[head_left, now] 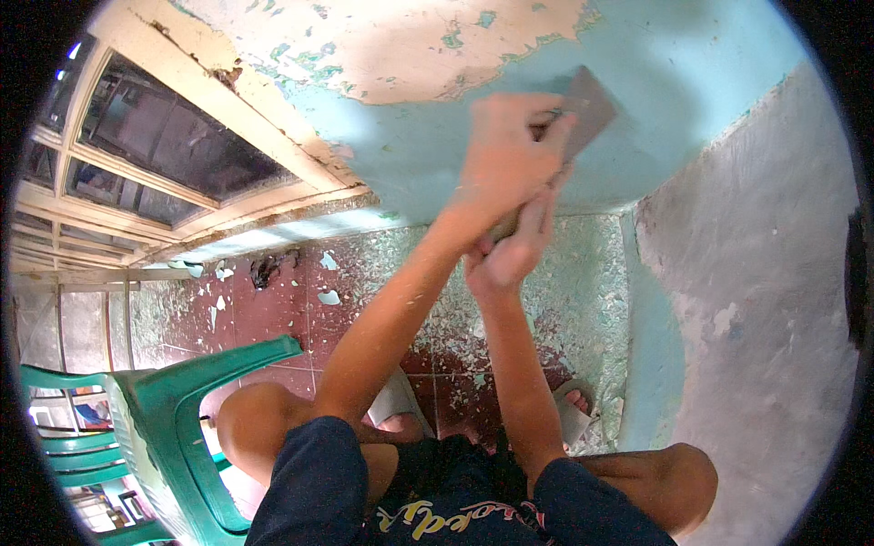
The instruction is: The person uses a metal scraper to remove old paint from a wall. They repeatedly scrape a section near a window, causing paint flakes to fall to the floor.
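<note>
A scraper with a broad flat metal blade (594, 112) lies against the light blue painted wall (403, 150). My left hand (512, 147) is wrapped around the upper part of the tool, close to the blade. Lower down, my right hand (512, 252) grips the handle (505, 227). Both hands are slightly blurred, and the fingers cover much of the handle. Above them, a bare cream patch (410, 54) with a ragged paint edge spreads over the wall.
Paint flakes (329, 297) and dust litter the red tiled floor (273, 307). A green plastic chair (171, 423) stands at my left, below a wood-framed window (177, 136). A grey wall (758, 259) rises on my right. My sandalled feet (399, 409) are on the floor.
</note>
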Demonstrator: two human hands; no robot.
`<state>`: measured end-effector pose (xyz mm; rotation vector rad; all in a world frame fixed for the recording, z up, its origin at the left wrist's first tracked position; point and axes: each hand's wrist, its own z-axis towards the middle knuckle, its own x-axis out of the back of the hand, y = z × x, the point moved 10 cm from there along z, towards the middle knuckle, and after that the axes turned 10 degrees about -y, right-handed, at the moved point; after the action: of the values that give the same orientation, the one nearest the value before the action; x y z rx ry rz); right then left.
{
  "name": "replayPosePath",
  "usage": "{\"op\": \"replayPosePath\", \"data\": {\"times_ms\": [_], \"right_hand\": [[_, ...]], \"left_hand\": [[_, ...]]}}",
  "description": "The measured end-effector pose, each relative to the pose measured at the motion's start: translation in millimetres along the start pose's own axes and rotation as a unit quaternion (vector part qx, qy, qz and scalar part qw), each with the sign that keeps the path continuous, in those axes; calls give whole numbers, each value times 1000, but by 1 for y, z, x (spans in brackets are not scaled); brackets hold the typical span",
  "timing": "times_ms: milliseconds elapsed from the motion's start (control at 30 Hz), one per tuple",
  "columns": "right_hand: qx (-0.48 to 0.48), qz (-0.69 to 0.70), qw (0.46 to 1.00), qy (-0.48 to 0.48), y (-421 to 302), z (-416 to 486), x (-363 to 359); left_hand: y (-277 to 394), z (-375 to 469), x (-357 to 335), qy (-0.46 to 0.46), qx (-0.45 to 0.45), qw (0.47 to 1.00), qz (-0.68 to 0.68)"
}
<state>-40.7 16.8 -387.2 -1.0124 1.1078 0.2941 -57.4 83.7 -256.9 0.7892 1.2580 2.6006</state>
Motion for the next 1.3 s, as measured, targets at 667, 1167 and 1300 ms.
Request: {"op": "replayPosePath", "data": {"times_ms": [667, 1167, 1300], "right_hand": [[-64, 51, 994, -72, 37, -22, -52], [-62, 50, 995, -65, -2, -17, -50], [-67, 33, 991, -112, 21, -26, -56]], "left_hand": [[-6, -12, 54, -24, 15, 997, 73], [13, -2, 27, -13, -12, 998, 65], [2, -16, 52, 4, 25, 998, 52]]}}
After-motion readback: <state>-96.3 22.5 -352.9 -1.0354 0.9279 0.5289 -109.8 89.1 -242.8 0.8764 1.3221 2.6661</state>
